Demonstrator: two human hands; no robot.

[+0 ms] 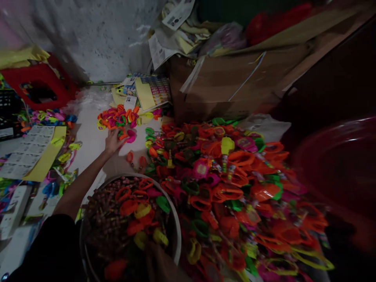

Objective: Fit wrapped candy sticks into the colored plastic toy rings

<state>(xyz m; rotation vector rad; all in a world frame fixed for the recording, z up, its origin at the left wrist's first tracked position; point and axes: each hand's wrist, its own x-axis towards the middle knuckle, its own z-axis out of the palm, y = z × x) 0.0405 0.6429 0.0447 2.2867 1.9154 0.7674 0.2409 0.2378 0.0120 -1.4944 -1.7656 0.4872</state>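
My left hand (114, 142) reaches out over the pale table, its fingers closed around a few plastic toy watches (131, 136), orange and pink. Just beyond it lies a small heap of mixed toy watches (117, 117). My right hand (164, 264) is low in the view, dark and blurred, over the near right side of a round metal basin (177, 223). Whether its fingers grip anything is hidden. Inside the basin are many small brown wrapped sticks (102, 211), with orange, yellow and green toy watches (142, 210) on top.
A large pile of bagged toy watches (232, 192) spreads to the right. Behind it stands a cardboard box (229, 86). Sticker sheets (147, 94) lie at the back. On the left are a red stool (38, 84) and printed label sheets (29, 150). A red tub (337, 164) sits far right.
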